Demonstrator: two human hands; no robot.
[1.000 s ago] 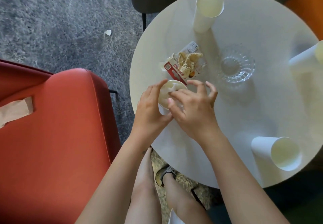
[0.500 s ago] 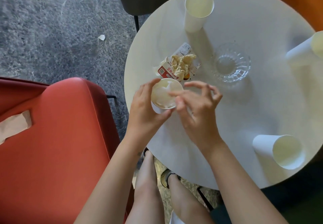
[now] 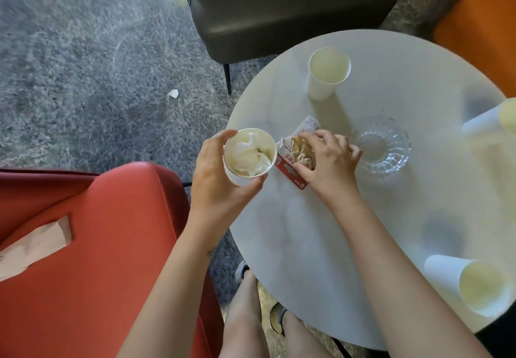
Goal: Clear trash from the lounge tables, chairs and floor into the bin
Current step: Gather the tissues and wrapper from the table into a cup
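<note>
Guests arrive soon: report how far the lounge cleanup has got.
Done: tissue sits in the cup the left hand holds. In hand: the right hand grips crumpled paper on the wrapper. Left: three cups, a floor scrap, a paper strip on the red chair.

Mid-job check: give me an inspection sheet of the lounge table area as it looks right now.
Surface: round white table.
Job's things: paper cup with white tissue inside; crumpled brown paper on a red-and-white wrapper; three more on the table: far cup, right-edge cup, near cup.
Clutter: glass dish beside the wrapper; white scrap on the carpet; beige paper on the red chair.
Grippers: left hand holds the paper cup; right hand grips the crumpled brown paper.
Cables: nothing seen.
Surroundings: dark chair, orange seat; no bin in view.
</note>
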